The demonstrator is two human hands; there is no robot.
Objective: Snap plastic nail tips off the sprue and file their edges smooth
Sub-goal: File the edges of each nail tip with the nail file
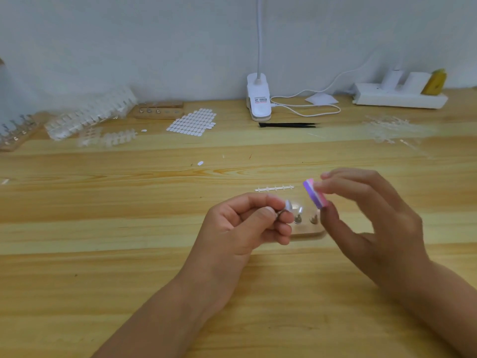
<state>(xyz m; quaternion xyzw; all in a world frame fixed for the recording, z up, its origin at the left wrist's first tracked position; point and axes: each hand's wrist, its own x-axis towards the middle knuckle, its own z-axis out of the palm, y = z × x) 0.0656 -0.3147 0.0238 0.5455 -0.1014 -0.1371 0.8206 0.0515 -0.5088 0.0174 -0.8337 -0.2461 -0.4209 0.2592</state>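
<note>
Wooden surface [129, 267] with a small wooden stand [308, 235] between the hands. Right hand [371, 218]: fingers pinched on a pink-purple file [315, 193]. Left hand [240, 226]: fingers closed on a clear tip [288, 205], just left of the file. Bare sprue [274, 188] lies just beyond.

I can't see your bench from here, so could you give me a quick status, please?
Left hand pinching nail tip. Right hand holding pink file block, just clear of tip. Nothing in the way.
</note>
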